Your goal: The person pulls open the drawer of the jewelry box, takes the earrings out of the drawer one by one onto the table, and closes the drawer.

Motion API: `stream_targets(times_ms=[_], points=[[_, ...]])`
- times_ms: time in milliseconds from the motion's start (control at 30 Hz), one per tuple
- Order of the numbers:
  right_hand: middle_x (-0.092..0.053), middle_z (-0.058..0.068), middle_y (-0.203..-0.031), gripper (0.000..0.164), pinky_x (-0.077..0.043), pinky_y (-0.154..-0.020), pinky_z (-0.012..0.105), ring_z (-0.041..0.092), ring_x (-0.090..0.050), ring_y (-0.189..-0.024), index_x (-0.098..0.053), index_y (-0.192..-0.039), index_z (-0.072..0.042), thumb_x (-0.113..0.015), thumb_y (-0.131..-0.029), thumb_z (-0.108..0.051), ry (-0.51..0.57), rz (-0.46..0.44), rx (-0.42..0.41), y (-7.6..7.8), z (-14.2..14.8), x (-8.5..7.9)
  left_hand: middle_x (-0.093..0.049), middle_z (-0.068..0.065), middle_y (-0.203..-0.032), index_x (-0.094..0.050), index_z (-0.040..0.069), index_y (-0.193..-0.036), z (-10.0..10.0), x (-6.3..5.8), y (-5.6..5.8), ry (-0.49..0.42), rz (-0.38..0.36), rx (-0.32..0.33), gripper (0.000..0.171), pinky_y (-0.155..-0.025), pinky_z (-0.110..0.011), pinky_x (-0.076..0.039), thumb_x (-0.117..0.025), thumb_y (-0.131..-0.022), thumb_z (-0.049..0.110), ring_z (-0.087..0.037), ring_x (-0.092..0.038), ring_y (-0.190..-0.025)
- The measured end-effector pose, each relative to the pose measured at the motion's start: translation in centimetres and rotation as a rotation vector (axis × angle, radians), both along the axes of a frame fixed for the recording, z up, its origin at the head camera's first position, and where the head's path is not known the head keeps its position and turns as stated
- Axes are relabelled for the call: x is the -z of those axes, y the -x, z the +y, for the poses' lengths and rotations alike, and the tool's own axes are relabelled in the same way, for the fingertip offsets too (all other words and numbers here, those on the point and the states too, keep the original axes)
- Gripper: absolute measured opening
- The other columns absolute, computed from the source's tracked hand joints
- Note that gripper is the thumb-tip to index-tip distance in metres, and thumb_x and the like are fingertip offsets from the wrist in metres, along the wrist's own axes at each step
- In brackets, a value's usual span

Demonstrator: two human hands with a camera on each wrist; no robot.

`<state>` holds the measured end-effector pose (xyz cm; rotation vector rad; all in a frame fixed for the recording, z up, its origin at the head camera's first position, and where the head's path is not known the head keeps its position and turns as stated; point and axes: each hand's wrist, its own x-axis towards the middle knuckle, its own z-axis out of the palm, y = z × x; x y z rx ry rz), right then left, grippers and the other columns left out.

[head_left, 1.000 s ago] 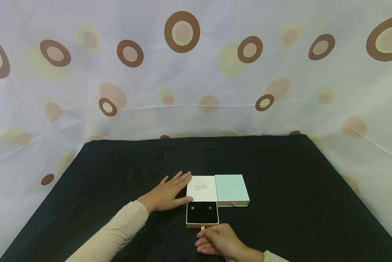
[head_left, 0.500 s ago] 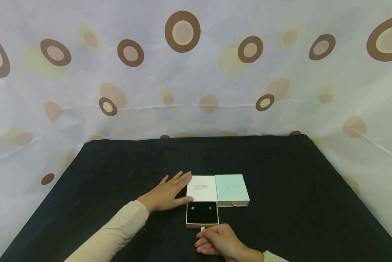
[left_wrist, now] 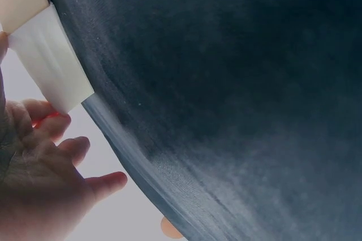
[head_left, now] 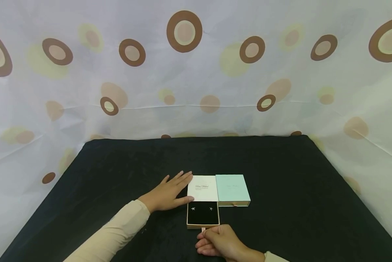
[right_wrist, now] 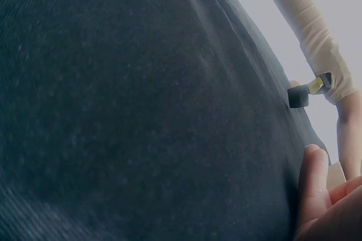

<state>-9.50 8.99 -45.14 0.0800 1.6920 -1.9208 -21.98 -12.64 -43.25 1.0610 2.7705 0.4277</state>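
Observation:
A white sleeve-type jewelry box (head_left: 201, 188) with script lettering lies on the black cloth. Its drawer (head_left: 203, 214) is pulled out toward the person, and a pair of small star-shaped earrings (head_left: 193, 209) sits on the black pad inside. My left hand (head_left: 169, 194) has its fingers spread, fingertips and thumb touching the box's left side. In the left wrist view the box's pale side (left_wrist: 54, 60) meets those fingertips. My right hand (head_left: 220, 240) pinches the short pale ribbon tab (head_left: 203, 229) at the drawer's front. Most of the right hand is cut off in its wrist view.
Right beside the white box lies a mint-green box (head_left: 233, 188), pushed in, with a small ribbon at its front. Black cloth (head_left: 281, 174) covers the table. A white curtain with brown and yellow circles (head_left: 143, 80) hangs behind and at both sides.

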Motion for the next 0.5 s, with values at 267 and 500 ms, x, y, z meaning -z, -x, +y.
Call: stream_targets(times_ms=[267,500], points=[[-0.071,0.005,-0.076,0.028,-0.056,-0.062,0.020,0.007,-0.069,-0.065,-0.064,-0.103,0.014,-0.048,-0.097,-0.008,-0.022,0.012,-0.034,0.1,0.0,-0.1,-0.015,0.001,-0.161,-0.019,0.015,-0.155,-0.1,0.2,0.1,0.003,-0.002,-0.008,0.079,-0.112,-0.062,-0.014,-0.040,-0.095,0.062,-0.025,-0.013,-0.148],[-0.071,0.008,-0.075,0.029,-0.052,-0.054,0.016,0.004,-0.064,-0.057,-0.068,-0.096,0.011,-0.055,-0.097,-0.015,-0.098,0.100,-0.219,0.3,0.4,-1.4,-0.015,0.000,-0.161,-0.018,0.015,-0.155,-0.1,0.1,0.1,0.000,-0.011,-0.008,0.080,-0.112,-0.062,-0.014,-0.040,-0.095,0.062,-0.023,-0.012,-0.148]])
